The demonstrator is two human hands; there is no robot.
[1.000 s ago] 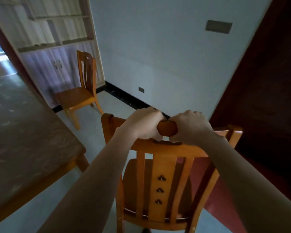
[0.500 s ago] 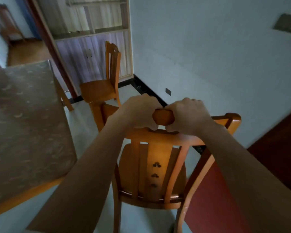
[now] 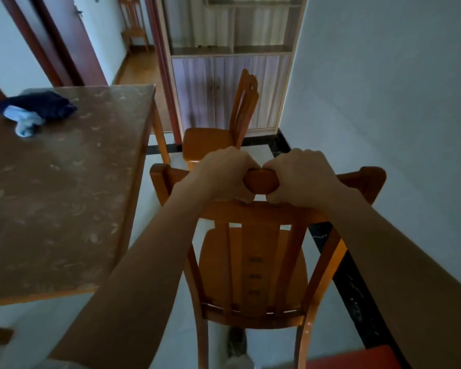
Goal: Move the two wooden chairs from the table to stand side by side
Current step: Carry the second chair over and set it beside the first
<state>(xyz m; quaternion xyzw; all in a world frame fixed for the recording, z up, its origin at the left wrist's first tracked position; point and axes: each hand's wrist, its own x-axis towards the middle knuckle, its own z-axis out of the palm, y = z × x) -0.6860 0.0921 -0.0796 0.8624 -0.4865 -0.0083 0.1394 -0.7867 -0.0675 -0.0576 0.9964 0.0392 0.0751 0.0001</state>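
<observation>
I hold an orange wooden chair (image 3: pixel 253 272) by the top rail of its back, seen from behind. My left hand (image 3: pixel 225 173) and my right hand (image 3: pixel 301 179) grip the rail close together at its middle. The second wooden chair (image 3: pixel 210 141) stands farther ahead on the floor, in front of the cabinet, its seat facing left and partly hidden behind my hands. The held chair sits between the table and the right wall.
The brown patterned table (image 3: pixel 59 182) fills the left side, with a dark blue and grey cloth (image 3: pixel 33 109) on it. A cabinet (image 3: pixel 232 62) stands ahead. The white wall (image 3: pixel 383 102) with a black baseboard runs along the right. A third chair (image 3: pixel 133 25) shows through the doorway.
The view has swung left. The held chair now points toward the cabinet and the second chair, which appears closer and straight ahead. Both hands keep their grip on the rail.
</observation>
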